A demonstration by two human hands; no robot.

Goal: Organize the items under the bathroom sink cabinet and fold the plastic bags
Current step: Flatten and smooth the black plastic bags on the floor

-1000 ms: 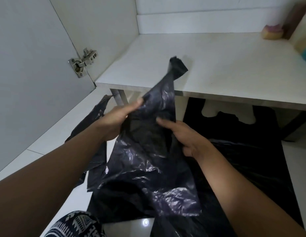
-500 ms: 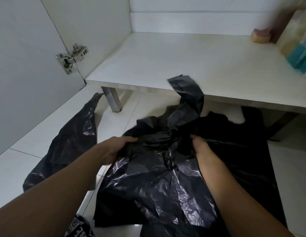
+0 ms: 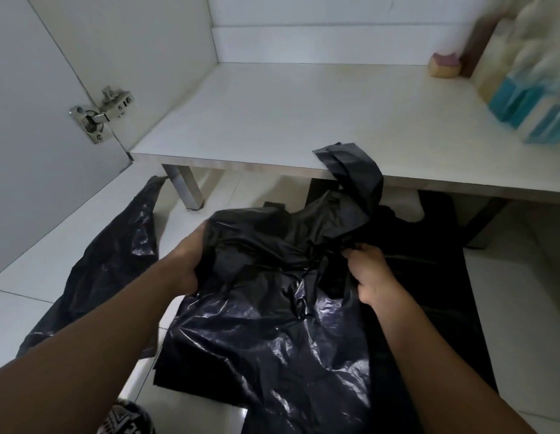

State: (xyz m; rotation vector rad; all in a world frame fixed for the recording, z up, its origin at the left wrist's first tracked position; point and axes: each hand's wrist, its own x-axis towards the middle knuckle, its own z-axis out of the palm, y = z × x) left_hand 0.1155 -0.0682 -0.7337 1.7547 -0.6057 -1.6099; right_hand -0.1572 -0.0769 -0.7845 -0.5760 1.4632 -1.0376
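Behind black bag (image 3: 272, 333), left hand (image 3: 188, 261) fingers hidden

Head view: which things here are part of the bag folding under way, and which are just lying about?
In the job: left hand, right hand, held bag, bag beneath, left bag.
Lying about: sponge, blue packs, shelf, hinge.

No text, label or number could be read anywhere; the blue packs (image 3: 529, 117) at upper right were too blurred.
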